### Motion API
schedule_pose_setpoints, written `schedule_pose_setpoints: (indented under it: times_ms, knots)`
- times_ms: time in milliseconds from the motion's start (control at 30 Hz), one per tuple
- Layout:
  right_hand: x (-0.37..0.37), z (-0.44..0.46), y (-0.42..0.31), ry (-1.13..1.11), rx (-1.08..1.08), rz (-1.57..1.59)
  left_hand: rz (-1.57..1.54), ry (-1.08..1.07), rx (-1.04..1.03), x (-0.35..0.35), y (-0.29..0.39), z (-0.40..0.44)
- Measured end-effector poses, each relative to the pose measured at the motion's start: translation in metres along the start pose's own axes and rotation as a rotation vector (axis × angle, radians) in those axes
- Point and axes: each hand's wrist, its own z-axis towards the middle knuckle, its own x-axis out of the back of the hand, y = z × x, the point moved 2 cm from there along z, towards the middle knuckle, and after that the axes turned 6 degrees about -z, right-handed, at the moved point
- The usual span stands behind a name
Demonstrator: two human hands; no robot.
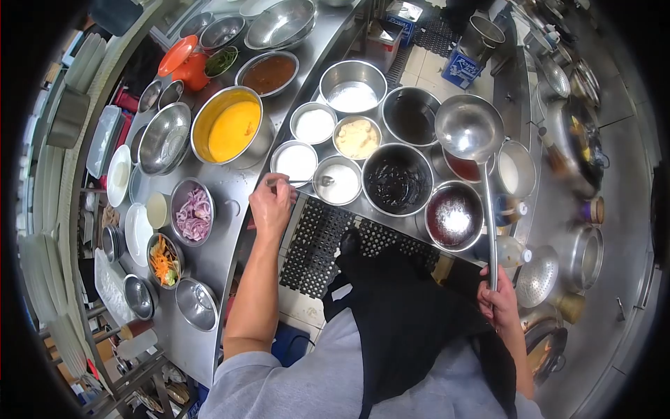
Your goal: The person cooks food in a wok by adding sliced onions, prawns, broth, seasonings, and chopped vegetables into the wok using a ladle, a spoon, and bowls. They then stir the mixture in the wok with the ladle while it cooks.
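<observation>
My left hand (272, 204) is closed on the handle of a small spoon (301, 183). The spoon's bowl is over or in a round metal container of white powder or granules (338, 192); I cannot tell whether it touches them. My right hand (498, 302) grips the long handle of a ladle (471, 126). Its big round bowl is raised over the containers, partly covering one with red sauce (463, 166). Near the left hand are two more tins of white contents (294, 162) (313, 124) and a tin of pale yellow paste (357, 137). A pot of thick black sauce (397, 180) stands to the right.
A dark red liquid (453, 215) fills a nearby pot. On the left counter (241, 199) stand a pot of yellow liquid (227, 126), a bowl of sliced red onion (193, 213), shredded carrot (164, 262) and brown sauce (269, 73). Woks (586, 146) line the right side.
</observation>
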Motion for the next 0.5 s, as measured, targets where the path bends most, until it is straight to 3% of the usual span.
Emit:
schedule_pose_setpoints:
  times_ms: [167, 500]
  knots:
    - [-0.002, 0.005, -0.003, 0.013, -0.007, -0.028, 0.078, -0.046, -0.01, -0.016, -0.025, -0.008]
    - [-0.005, 0.003, -0.013, -0.02, -0.014, -0.082, -0.444, 0.074, 0.199, -0.022, -0.062, -0.013]
